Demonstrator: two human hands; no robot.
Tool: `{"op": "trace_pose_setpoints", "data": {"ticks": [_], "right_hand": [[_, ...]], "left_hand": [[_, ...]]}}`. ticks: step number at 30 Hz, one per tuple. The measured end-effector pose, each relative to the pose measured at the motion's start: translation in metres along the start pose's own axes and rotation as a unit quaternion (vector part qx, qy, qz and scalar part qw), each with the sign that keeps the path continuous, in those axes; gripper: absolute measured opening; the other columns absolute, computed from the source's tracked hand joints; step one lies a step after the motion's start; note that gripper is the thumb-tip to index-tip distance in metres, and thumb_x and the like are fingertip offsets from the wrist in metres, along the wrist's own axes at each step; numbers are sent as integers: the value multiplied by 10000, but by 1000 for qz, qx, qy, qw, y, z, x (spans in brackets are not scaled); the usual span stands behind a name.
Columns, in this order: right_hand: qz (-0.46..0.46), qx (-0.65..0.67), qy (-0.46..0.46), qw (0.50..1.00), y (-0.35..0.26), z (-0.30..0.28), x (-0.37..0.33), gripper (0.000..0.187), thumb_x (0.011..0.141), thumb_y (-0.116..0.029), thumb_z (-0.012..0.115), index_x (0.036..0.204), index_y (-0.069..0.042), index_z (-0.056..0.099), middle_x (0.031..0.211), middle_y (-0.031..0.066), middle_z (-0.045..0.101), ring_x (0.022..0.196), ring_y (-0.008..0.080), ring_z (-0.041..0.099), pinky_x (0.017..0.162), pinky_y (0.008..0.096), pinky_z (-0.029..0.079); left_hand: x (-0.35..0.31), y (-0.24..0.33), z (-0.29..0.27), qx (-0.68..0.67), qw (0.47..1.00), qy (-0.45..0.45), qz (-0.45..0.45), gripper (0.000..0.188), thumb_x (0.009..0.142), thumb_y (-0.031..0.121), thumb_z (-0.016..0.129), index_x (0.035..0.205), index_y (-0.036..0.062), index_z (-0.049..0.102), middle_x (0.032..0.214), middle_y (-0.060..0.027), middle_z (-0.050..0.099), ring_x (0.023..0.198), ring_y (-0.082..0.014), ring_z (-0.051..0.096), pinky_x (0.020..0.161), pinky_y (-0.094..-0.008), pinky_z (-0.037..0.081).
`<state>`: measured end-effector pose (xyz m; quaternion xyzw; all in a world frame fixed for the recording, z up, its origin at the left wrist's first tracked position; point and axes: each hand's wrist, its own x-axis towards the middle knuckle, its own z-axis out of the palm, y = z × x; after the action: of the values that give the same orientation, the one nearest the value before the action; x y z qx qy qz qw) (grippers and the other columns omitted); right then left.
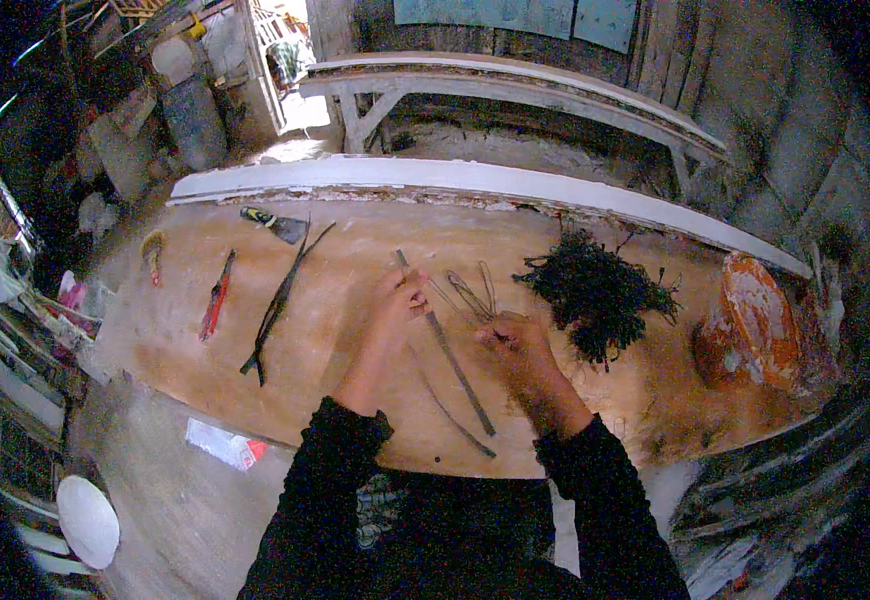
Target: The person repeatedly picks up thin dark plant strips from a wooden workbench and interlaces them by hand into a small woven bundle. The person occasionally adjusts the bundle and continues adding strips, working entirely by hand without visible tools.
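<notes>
My right hand (508, 340) is closed, with loops of thin wire (468, 297) standing out past its fingers. My left hand (407, 293) is curled shut over a long, flat dark strip (447, 355) on the table; what its fingers pinch is too small to make out. A thin strand seems to run between the two hands. Nearer to me, a thinner curved strip (452, 418) lies beside the flat one. To the right of my right hand sits a tangled heap of short black ties or twisted strands (600, 290).
A wooden table (355, 430) carries a scraper (275, 224), long black strips (285, 305), red-handled pliers (218, 297) and a curved tool (153, 258) on the left. An orange, white-crusted container (758, 320) stands right. A white ledge (455, 178) borders the far edge; a bench (515, 78) stands behind.
</notes>
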<state>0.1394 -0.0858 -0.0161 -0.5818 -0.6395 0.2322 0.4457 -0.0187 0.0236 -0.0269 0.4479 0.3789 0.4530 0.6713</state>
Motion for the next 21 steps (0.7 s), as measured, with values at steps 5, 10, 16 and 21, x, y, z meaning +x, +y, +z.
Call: {"op": "trace_pose_setpoints", "data": {"ticks": [5, 10, 16, 21], "right_hand": [[-103, 5, -12, 995, 4, 10, -9, 111, 741, -131, 561, 709, -26, 578, 608, 65, 489, 568, 148, 448, 528, 272, 371], [-177, -43, -36, 983, -11, 12, -10, 131, 747, -158, 553, 701, -38, 574, 569, 79, 477, 521, 194, 457, 494, 297, 364], [-177, -24, 3, 984, -9, 10, -8, 214, 751, -218, 533, 670, -21, 556, 560, 117, 459, 524, 264, 462, 481, 331, 351], [-56, -211, 47, 975, 1, 2, 2, 201, 723, -208, 532, 670, -16, 562, 627, 138, 508, 577, 314, 480, 528, 373, 380]], "left_hand": [[0, -8, 6, -98, 995, -18, -20, 85, 780, 176, 529, 804, 97, 508, 615, 36, 435, 540, -59, 420, 481, -198, 384], [3, -14, 8, -93, 995, -25, -7, 77, 769, 162, 534, 789, 96, 498, 584, 36, 404, 508, -43, 379, 453, -182, 335], [20, -25, 6, 47, 984, 78, 150, 132, 751, 191, 559, 730, 63, 540, 623, -7, 473, 517, -110, 435, 487, -247, 368], [25, -3, -17, 384, 889, 45, 247, 202, 721, 227, 588, 705, 26, 584, 664, -75, 527, 612, -163, 509, 569, -271, 404]]}}
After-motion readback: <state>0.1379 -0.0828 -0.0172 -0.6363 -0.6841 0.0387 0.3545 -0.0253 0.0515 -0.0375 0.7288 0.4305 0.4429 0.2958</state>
